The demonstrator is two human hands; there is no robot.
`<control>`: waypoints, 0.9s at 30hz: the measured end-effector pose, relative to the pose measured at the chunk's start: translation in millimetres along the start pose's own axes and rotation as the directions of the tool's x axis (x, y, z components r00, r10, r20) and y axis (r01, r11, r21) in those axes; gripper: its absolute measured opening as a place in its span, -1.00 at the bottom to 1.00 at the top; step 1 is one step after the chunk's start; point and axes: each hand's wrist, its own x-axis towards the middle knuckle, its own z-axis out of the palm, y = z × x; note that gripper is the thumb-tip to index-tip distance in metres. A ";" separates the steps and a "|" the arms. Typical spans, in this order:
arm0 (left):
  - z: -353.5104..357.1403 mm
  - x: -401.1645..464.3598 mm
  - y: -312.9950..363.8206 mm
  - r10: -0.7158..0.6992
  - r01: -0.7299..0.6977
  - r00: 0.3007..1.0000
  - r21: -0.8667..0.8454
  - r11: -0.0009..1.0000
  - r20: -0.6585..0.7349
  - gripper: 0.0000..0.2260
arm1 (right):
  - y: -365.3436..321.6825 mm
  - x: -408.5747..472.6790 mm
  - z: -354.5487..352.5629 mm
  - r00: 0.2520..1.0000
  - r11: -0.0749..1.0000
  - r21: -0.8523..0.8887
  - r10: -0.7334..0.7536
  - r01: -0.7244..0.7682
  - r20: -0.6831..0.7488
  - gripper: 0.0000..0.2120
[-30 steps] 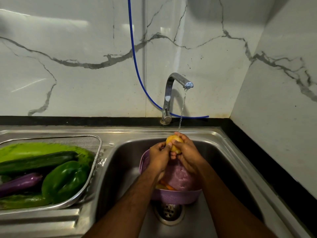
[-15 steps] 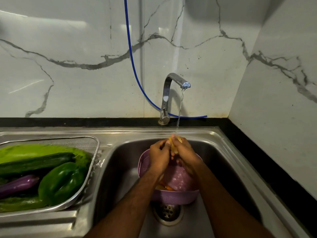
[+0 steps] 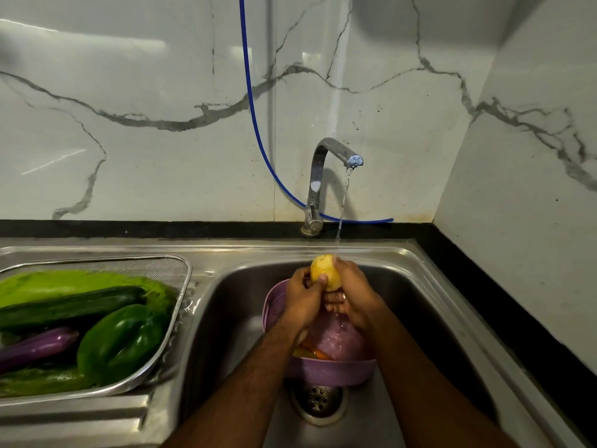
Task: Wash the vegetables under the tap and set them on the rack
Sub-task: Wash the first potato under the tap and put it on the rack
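Note:
Both hands hold a yellow potato [image 3: 325, 272] in the stream of water running from the chrome tap [image 3: 336, 153]. My left hand [image 3: 302, 300] grips its left side with the thumb across the front. My right hand [image 3: 353, 294] wraps its right side. Below them a purple plastic colander [image 3: 329, 371] stands in the sink basin, with orange pieces showing inside. On the left, the wire mesh rack [image 3: 181, 286] holds a green bell pepper [image 3: 121, 341], a cucumber [image 3: 71, 305], a purple eggplant [image 3: 35, 347] and green leaves.
The steel sink basin [image 3: 429, 324] has its drain [image 3: 318, 399] just in front of the colander. A blue hose [image 3: 255, 124] hangs down the marble wall behind the tap. A black counter edge [image 3: 504, 312] runs along the right side.
The potato has turned in my hands and shows more above the fingers than half a second ago. Both hands stay under the stream.

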 end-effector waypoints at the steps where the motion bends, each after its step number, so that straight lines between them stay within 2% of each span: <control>1: -0.9 -0.4 -0.1 0.009 -0.009 1.000 0.009 1.000 -0.012 -0.81 | -2.0 1.4 2.2 0.997 0.995 -0.094 -0.037 0.030 -0.067 -0.66; 3: -0.9 -0.5 -0.5 0.017 -0.017 1.000 0.007 1.000 -0.011 -0.82 | -3.1 6.1 3.4 0.984 0.975 -0.197 -0.130 0.104 -0.124 -0.68; 6: 0.2 -0.3 1.3 0.078 -0.078 0.997 0.037 0.996 0.002 -0.80 | 4.9 2.3 2.2 0.964 0.951 -0.214 -0.249 0.225 -0.094 -0.70; 10: 2.6 -1.2 1.3 0.192 -0.199 0.980 0.154 0.968 0.058 -0.75 | 8.3 3.9 -2.8 0.923 0.918 -0.323 -0.311 0.231 -0.224 -0.61; 13: 5.7 -2.8 2.2 0.205 -0.213 0.977 0.172 0.962 0.061 -0.73 | 5.1 5.7 -2.9 0.918 0.914 -0.357 -0.295 0.191 -0.264 -0.63; 17: 1.5 2.1 1.9 0.167 -0.161 0.986 0.157 0.974 -0.023 -0.73 | 4.0 9.1 1.5 0.963 0.950 -0.235 -0.240 0.207 -0.123 -0.86; 20: -3.9 2.8 2.9 0.162 -0.155 0.986 0.170 0.973 -0.028 -0.72 | 10.2 11.2 2.4 0.975 0.964 -0.180 -0.211 0.197 -0.064 -0.90; 25: 0.2 -2.4 3.5 0.198 -0.209 0.978 0.219 0.953 0.070 -0.69 | 8.5 7.3 0.0 0.932 0.942 -0.253 -0.279 0.219 -0.232 -0.75; 27: 1.2 -4.0 3.5 0.197 -0.209 0.977 0.216 0.954 0.076 -0.67 | 4.6 5.0 0.4 0.941 0.961 -0.217 -0.224 0.171 -0.253 -0.75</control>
